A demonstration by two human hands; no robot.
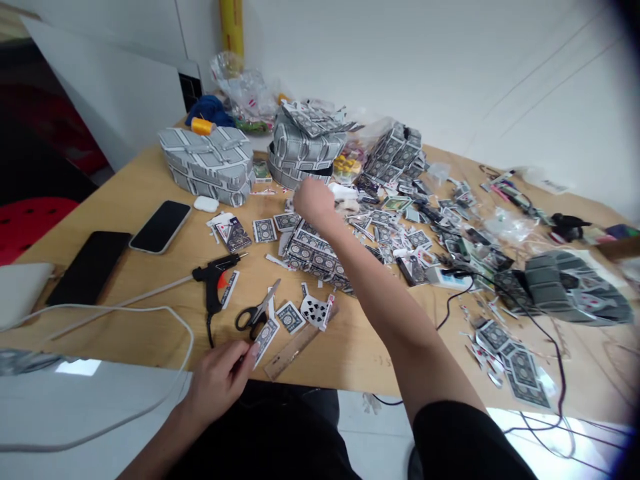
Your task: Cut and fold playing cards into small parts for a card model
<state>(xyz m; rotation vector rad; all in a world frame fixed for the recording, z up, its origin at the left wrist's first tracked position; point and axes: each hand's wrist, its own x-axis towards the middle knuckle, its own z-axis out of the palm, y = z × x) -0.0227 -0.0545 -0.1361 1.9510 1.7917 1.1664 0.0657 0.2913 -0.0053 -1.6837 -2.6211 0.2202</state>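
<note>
My left hand [223, 377] is closed at the table's front edge, pinching a patterned playing card [266, 341] between thumb and fingers. Stretched forward over the pile, my right hand [314, 201] looks curled closed; its fingertips and anything in them are hidden. Just below it lies a box-like piece made of folded playing cards [317, 257], partly covered by my forearm. Black scissors [255, 312], a loose card [290, 317], a cut spade card [315, 310] and a clear ruler [295, 350] lie near my left hand.
A black glue gun [214, 283] with a cord lies left of the scissors. Two phones [161, 227] rest farther left. Woven card baskets [210, 163] stand at the back. Card scraps [385, 233] and a black cable [540, 327] spread across the right side.
</note>
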